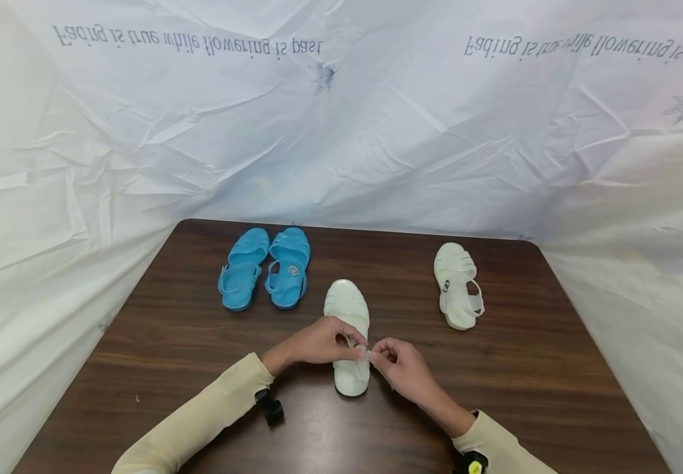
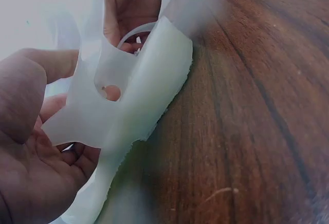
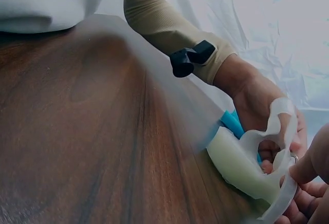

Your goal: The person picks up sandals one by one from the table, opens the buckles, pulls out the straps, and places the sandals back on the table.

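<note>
A white sandal (image 1: 346,299) lies sole down near the table's middle, toe pointing away from me. My left hand (image 1: 324,341) comes over it from the left and pinches the upper at the strap side between thumb and fingers. On the other side my right hand (image 1: 402,370) pinches the thin strap near its small metal buckle, fingertips almost meeting the left ones. In the left wrist view the sandal (image 2: 159,70) shows its side and the left hand (image 2: 36,142) around the upper. The right wrist view has the strap (image 3: 281,199) between the right fingers.
Two blue sandals (image 1: 289,263) stand side by side at the back left of the dark wooden table (image 1: 495,382). A second white sandal (image 1: 454,280) lies at the back right, its strap loose to the side. White printed sheeting (image 1: 341,131) hangs behind the table.
</note>
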Tool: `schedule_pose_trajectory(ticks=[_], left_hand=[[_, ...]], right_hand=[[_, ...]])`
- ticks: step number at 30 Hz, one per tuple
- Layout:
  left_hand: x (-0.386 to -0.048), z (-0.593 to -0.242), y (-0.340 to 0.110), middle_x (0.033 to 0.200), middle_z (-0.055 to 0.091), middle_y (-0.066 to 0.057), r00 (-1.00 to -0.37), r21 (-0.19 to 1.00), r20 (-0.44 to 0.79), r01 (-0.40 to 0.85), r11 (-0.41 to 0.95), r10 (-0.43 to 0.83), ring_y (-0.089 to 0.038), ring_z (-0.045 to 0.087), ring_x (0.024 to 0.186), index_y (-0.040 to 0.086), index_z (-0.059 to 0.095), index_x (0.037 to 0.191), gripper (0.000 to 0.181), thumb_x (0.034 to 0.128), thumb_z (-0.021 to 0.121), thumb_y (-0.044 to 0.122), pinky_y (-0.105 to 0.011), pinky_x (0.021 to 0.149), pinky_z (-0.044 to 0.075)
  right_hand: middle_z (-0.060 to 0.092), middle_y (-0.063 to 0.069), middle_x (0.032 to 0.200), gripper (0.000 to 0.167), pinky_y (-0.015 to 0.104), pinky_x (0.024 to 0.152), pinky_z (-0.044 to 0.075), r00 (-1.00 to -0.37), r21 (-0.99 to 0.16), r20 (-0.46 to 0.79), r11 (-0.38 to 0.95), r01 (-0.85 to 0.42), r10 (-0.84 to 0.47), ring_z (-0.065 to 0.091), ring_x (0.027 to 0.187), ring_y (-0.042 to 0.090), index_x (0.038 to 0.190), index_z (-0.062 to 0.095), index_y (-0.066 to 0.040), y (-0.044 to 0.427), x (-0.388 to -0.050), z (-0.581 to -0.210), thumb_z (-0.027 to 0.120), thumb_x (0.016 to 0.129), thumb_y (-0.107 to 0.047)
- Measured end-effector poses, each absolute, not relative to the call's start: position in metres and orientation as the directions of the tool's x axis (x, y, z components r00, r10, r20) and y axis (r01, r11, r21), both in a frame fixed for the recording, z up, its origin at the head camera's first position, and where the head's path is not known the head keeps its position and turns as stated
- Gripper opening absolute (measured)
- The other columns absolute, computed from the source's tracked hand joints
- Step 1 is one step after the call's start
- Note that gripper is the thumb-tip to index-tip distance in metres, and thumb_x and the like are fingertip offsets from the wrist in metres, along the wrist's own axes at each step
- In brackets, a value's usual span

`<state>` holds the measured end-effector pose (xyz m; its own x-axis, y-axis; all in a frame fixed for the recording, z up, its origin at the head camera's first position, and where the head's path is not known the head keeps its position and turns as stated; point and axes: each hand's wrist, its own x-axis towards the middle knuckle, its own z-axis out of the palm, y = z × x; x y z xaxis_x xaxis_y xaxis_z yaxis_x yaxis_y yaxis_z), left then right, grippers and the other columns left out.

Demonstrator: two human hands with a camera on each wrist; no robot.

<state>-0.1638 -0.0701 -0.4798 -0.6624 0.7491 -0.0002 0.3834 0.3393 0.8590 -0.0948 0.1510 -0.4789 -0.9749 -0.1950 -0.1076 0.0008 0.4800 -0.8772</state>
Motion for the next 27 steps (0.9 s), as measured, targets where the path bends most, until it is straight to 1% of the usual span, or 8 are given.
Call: schedule_pose_trajectory(ticks=[3, 6, 10, 14, 18, 22, 27], left_hand=[[-0.1637, -0.4784, -0.0711, 0.096, 0.074, 0.015, -0.658, 0.862, -0.009, 0.377, 0.339, 0.753, -0.003, 0.066, 0.082, 0.014, 0.078, 0.115, 0.025, 0.0991, 0.070, 0.031, -0.023, 0.073, 0.055], [-0.1643, -0.4774, -0.0721, 0.098, 0.074, 0.015, -0.646, 0.863, -0.008, 0.381, 0.331, 0.763, -0.003, 0.066, 0.082, 0.013, 0.078, 0.116, 0.024, 0.0997, 0.069, 0.028, -0.023, 0.074, 0.055], [-0.1672, -0.4777, -0.0723, 0.100, 0.074, 0.015, -0.612, 0.855, -0.006, 0.408, 0.322, 0.791, -0.002, 0.066, 0.086, 0.014, 0.078, 0.118, 0.023, 0.0977, 0.072, 0.023, -0.023, 0.075, 0.056], [-0.1678, -0.4807, -0.0719, 0.104, 0.074, 0.015, -0.602, 0.848, -0.002, 0.423, 0.321, 0.799, -0.001, 0.066, 0.093, 0.017, 0.077, 0.117, 0.022, 0.0959, 0.075, 0.024, -0.023, 0.081, 0.056], [-0.1649, -0.4836, -0.0731, 0.108, 0.074, 0.012, -0.600, 0.834, 0.032, 0.456, 0.309, 0.800, -0.001, 0.066, 0.093, 0.017, 0.077, 0.116, 0.023, 0.0949, 0.076, 0.027, -0.023, 0.079, 0.056], [-0.1642, -0.4845, -0.0728, 0.110, 0.075, 0.009, -0.594, 0.813, 0.074, 0.501, 0.296, 0.801, 0.000, 0.066, 0.093, 0.015, 0.077, 0.116, 0.024, 0.0945, 0.076, 0.025, -0.022, 0.078, 0.056], [-0.1647, -0.4864, -0.0705, 0.108, 0.075, 0.009, -0.598, 0.802, 0.102, 0.522, 0.290, 0.795, 0.001, 0.066, 0.091, 0.015, 0.078, 0.115, 0.024, 0.0934, 0.078, 0.025, -0.021, 0.076, 0.056]], right_hand=[[0.061, -0.001, 0.074, 0.008, 0.025, 0.049, 0.044, -0.975, -0.871, -0.112, 0.491, 0.002, -0.194, 0.051, 0.057, 0.012, 0.094, 0.070, -0.008, 0.1523, -0.0946, -0.4793, 0.066, 0.099, -0.014], [0.062, -0.001, 0.076, 0.008, 0.025, 0.054, 0.045, -0.974, -0.870, -0.106, 0.494, -0.008, -0.202, 0.053, 0.062, 0.013, 0.094, 0.070, -0.009, 0.1538, -0.0941, -0.4791, 0.067, 0.099, -0.013], [0.061, -0.001, 0.077, 0.007, 0.024, 0.058, 0.045, -0.969, -0.870, -0.096, 0.492, -0.029, -0.226, 0.054, 0.065, 0.013, 0.093, 0.069, -0.009, 0.1547, -0.0935, -0.4786, 0.066, 0.099, -0.012], [0.060, 0.001, 0.076, 0.008, 0.024, 0.057, 0.044, -0.969, -0.884, -0.095, 0.467, -0.023, -0.228, 0.054, 0.064, 0.012, 0.093, 0.069, -0.007, 0.1537, -0.0932, -0.4785, 0.066, 0.099, -0.011], [0.060, 0.003, 0.075, 0.008, 0.024, 0.058, 0.044, -0.969, -0.902, -0.094, 0.432, -0.014, -0.228, 0.054, 0.065, 0.012, 0.093, 0.069, -0.005, 0.1511, -0.0933, -0.4792, 0.067, 0.098, -0.010], [0.061, 0.004, 0.074, 0.009, 0.024, 0.058, 0.044, -0.971, -0.906, -0.088, 0.422, -0.015, -0.224, 0.054, 0.065, 0.012, 0.091, 0.070, -0.005, 0.1492, -0.0950, -0.4808, 0.066, 0.098, -0.008], [0.060, 0.005, 0.076, 0.011, 0.024, 0.061, 0.046, -0.968, -0.919, -0.129, 0.392, 0.035, -0.217, 0.055, 0.068, 0.014, 0.092, 0.069, -0.002, 0.1485, -0.0978, -0.4826, 0.063, 0.099, -0.007]])
